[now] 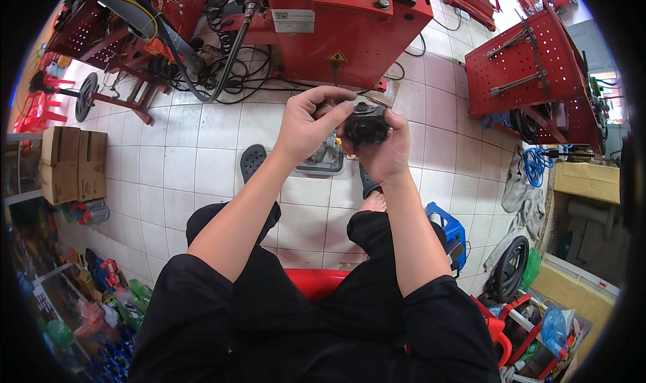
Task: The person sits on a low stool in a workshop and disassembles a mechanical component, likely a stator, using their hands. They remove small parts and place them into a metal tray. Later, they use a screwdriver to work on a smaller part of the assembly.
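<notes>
My right hand (pixel 390 147) is closed around a dark, blackened metal part (pixel 363 133) with a small fitting on its top. My left hand (pixel 313 121) has its fingers curled and its thumb at the upper left edge of the part; what is between its fingertips is too small to make out. Below both hands a grey tray (pixel 316 171) sits on the tiled floor, holding pieces that are partly hidden.
A red machine (pixel 336 20) with cables stands ahead. Red perforated carts (pixel 505 84) are at both sides. Cardboard boxes (pixel 60 164) stand left, a blue case (pixel 454 238) and clutter right. I sit on a red stool (pixel 313 282) above dark clogs (pixel 252 161).
</notes>
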Motion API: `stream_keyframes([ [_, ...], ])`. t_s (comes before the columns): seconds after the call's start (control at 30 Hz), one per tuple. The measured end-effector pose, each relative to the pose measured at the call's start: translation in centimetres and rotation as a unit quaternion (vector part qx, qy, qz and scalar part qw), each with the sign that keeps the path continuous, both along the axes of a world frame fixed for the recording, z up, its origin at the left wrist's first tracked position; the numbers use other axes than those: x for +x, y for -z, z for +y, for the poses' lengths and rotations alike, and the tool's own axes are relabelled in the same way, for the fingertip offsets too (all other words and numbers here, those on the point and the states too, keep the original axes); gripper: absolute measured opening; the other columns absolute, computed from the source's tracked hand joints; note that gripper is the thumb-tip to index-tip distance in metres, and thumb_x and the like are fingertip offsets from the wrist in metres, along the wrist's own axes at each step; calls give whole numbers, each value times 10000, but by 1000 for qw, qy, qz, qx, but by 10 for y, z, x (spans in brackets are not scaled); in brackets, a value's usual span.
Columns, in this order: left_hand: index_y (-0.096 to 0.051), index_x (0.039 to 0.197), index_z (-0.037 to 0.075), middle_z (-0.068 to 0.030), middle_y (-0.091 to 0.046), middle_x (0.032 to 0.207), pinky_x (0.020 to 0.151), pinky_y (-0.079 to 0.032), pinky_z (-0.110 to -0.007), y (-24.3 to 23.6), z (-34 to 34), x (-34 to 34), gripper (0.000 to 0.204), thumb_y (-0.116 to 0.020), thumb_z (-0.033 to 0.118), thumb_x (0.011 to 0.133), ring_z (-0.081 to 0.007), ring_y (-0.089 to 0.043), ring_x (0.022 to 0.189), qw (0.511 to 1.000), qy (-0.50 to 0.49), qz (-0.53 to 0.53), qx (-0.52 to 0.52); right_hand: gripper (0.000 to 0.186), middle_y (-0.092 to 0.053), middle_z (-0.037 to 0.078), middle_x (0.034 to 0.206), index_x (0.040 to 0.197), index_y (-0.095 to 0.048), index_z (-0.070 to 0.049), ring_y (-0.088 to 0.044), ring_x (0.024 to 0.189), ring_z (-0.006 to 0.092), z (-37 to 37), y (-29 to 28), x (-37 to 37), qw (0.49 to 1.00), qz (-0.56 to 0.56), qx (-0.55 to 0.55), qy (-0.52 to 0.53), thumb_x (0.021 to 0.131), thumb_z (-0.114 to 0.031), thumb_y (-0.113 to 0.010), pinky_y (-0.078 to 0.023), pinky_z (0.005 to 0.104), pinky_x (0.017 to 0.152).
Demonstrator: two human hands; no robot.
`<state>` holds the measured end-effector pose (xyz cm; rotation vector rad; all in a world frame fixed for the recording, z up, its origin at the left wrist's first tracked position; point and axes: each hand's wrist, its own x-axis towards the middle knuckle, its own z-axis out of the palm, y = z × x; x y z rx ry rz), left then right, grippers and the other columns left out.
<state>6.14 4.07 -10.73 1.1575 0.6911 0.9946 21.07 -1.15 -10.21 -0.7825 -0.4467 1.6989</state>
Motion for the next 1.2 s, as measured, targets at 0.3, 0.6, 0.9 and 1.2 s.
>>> stream_keyframes([
  [0.3, -662, 966, -46, -54, -671, 836, 541, -442, -177, -14, -3, -2, 167, -667, 14, 811, -43, -550, 636, 999, 36, 11, -13, 468, -613, 77, 792, 1012, -555, -97, -610, 681, 197, -2, 4, 2, 998, -32, -33, -38, 779, -497, -485, -367, 264, 505],
  [0.6, -665, 1006, -14, 22, -619, 778, 496, -313, -175, -13, 0, -7, 203, -640, 31, 810, -1, -424, 598, 990, 69, 104, 59, 495, -608, 84, 783, 1014, -557, -87, -608, 661, 202, -2, 12, 5, 998, -21, -52, -40, 783, -515, -464, -350, 266, 478],
  [0.9, -489, 1227, -5, -13, -522, 799, 600, -381, -206, 5, 7, -6, 348, -356, 140, 941, -61, -436, 640, 992, 70, -62, -81, 559, -620, 146, 716, 916, -590, -36, -500, 521, 186, 0, -2, 6, 998, 34, -39, -38, 809, -553, -409, -360, 278, 461],
  [1.2, -439, 1129, 29, -143, -605, 1072, 602, -435, -220, 11, 8, -1, 196, -466, 126, 961, -61, -454, 631, 982, 9, -116, -149, 561, -619, 157, 705, 931, -577, -31, -504, 479, 180, 2, -4, 5, 999, 19, -46, 3, 829, -556, -405, -384, 261, 429],
])
